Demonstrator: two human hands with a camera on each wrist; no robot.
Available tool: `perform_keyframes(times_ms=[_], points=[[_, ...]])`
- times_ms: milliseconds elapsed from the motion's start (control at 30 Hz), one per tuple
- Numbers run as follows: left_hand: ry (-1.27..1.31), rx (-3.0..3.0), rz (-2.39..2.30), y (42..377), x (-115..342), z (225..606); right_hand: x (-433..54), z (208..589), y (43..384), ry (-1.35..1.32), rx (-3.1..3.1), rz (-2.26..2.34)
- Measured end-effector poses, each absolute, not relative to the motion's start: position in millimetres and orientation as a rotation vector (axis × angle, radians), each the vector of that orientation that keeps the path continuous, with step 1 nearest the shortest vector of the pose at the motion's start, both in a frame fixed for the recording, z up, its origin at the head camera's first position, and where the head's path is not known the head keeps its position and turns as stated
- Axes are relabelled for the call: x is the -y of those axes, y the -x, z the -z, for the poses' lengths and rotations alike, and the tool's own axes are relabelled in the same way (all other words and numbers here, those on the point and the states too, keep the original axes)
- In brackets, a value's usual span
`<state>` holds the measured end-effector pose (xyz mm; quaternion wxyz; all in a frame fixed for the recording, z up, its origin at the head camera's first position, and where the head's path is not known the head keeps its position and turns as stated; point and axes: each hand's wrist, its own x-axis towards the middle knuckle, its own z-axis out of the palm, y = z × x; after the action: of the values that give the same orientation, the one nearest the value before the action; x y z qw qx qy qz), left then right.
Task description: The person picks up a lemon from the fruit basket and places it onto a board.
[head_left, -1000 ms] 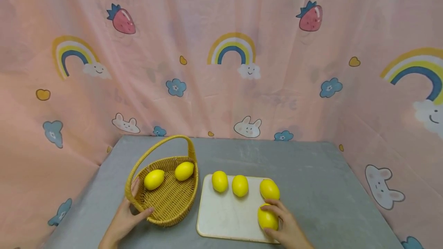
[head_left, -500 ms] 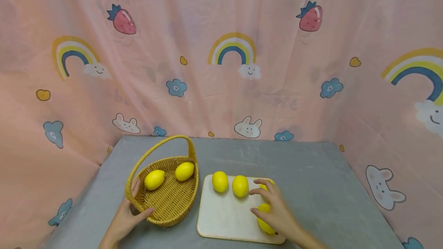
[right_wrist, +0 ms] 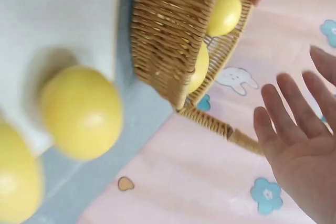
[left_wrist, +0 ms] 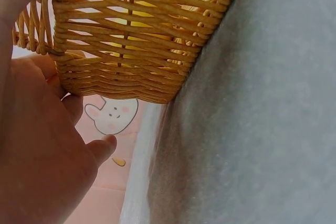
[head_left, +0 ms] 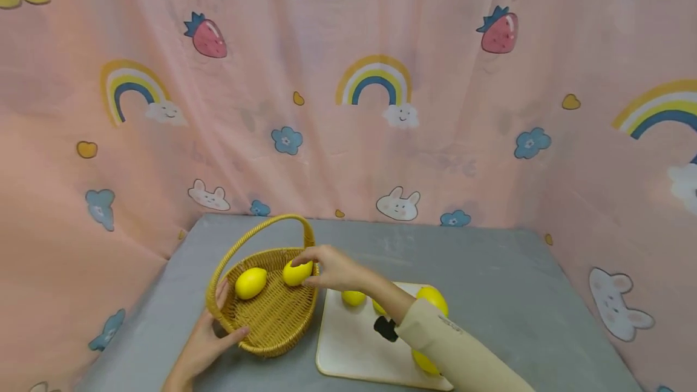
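Note:
My left hand (head_left: 204,340) grips the near left side of a yellow wicker basket (head_left: 269,325), thumb over the rim. In the left wrist view its fingers (left_wrist: 73,108) lie against the woven side. Two lemons rest in the basket, one on the left (head_left: 251,284) and one on the right (head_left: 296,274). My right hand (head_left: 339,268) overlaps the right lemon in the head view. From the right wrist, that hand (right_wrist: 302,145) shows an empty palm and spread fingers, apart from the basket and above its handle (right_wrist: 207,121).
A white board (head_left: 354,343) lies right of the basket with several lemons on it, including one at its far right corner (head_left: 432,300). My right sleeve (head_left: 463,343) and a black wrist device (head_left: 386,328) cover part of it. A pink patterned curtain (head_left: 435,156) hangs behind the grey table (head_left: 490,295).
My right hand left the near right lemon, passed over the one behind it, and swung left across the board to the basket. The left hand stays at the basket; the head view shifted slightly.

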<state>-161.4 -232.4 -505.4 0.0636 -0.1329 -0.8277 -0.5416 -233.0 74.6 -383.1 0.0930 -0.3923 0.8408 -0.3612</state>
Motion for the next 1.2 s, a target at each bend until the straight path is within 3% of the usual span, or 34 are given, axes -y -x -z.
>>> perform_keyframes(times_ms=[200,567,933,1200], points=[[0.391,2.500,1.640,162.9,232.5,505.5,-32.7,395.9,258.1,1.073,-2.519,0.785],[0.287,2.565,1.653,162.7,227.9,502.5,-13.2,434.4,253.0,1.020,-2.845,0.080],[0.349,2.533,1.641,162.6,230.1,506.1,-8.4,435.0,250.4,1.097,-2.949,-0.203],[0.397,2.516,1.615,162.6,229.9,509.4,-3.4,442.9,247.1,1.111,-2.949,-0.118]])
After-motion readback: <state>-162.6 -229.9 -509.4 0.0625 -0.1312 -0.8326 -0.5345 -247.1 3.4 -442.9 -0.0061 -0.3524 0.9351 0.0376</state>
